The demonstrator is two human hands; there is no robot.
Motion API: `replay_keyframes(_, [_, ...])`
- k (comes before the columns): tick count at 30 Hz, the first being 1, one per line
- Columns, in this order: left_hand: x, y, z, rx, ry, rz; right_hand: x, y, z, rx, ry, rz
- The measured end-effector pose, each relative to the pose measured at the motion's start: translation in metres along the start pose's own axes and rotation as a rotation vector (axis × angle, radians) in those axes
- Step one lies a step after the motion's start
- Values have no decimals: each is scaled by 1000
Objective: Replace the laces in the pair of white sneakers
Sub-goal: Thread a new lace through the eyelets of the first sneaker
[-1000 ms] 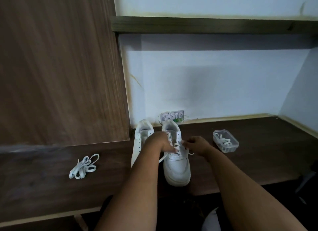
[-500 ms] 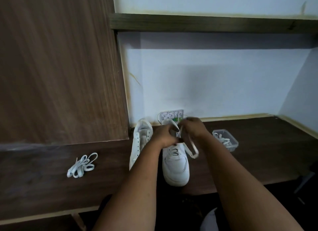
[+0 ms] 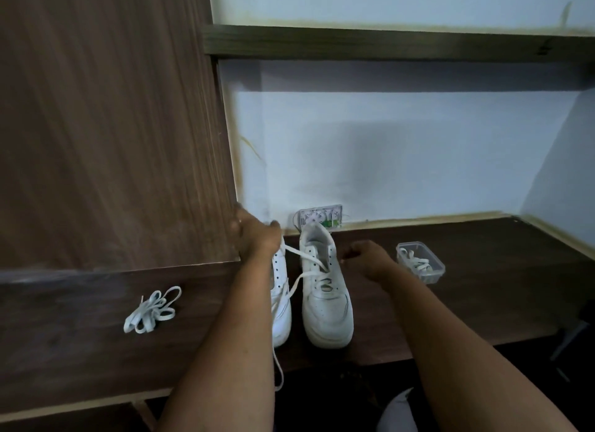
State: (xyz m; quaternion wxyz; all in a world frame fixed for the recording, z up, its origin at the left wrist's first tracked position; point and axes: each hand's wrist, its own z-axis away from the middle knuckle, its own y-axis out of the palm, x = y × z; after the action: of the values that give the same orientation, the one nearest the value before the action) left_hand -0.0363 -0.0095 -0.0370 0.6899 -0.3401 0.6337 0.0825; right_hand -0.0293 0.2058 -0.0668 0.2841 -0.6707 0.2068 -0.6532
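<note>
Lacing the right sneaker (image 3: 326,290), standing on the desk (image 3: 483,290) beside its mate. The lace (image 3: 301,253) runs taut from an eyelet to the left hand (image 3: 257,238), which grips it; right hand (image 3: 367,259) curled, its hold unclear. Judgement: pull evenly, keeping the lace flat.

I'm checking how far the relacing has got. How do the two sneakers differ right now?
The right sneaker has a lace crossing its lower eyelets, one end pulled up by the left hand; the left sneaker shows bare eyelets. The right sneaker is in full view; the left is half hidden by the forearm. Both are white and stand toe toward the person.
</note>
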Motion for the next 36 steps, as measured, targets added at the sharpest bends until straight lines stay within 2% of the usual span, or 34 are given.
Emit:
replay_keyframes(2, [2, 9, 5, 88, 132, -244, 1, 7, -2, 22, 62, 203])
replay_keyframes(5, [-3, 21, 21, 301, 303, -392, 10, 16, -3, 15, 161, 235])
replay_keyframes(8, [1, 34, 32, 576, 326, -522, 16, 26, -2, 32, 228, 252])
replay_keyframes(10, [4, 40, 37, 638, 321, -580, 18, 29, -1, 56, 276, 172])
replay_keyframes(13, [10, 46, 40, 594, 359, -587, 22, 22, 6, 93, 329, -58])
replay_keyframes(15, [13, 50, 41, 571, 368, -574, 22, 16, 10, 131, 339, -115])
replay_keyframes(18, [15, 53, 42, 540, 348, -487, 23, 6, 14, 248, 398, -58])
replay_keyframes(22, [16, 48, 37, 444, 313, -371, 24, -4, 12, 462, 506, 139])
replay_keyframes(26, [19, 41, 27, 359, 279, -414, 16, 1, 7, 360, 459, 70])
replay_keyframes(30, [16, 48, 40, 260, 352, -393, 13, 6, 2, 345, 426, 97])
replay_keyframes(33, [14, 55, 47, 341, 385, -468, 16, 9, 1, 345, 404, 189])
replay_keyframes(36, [17, 56, 44, 374, 352, -505, 21, 10, 3, 232, 405, 44])
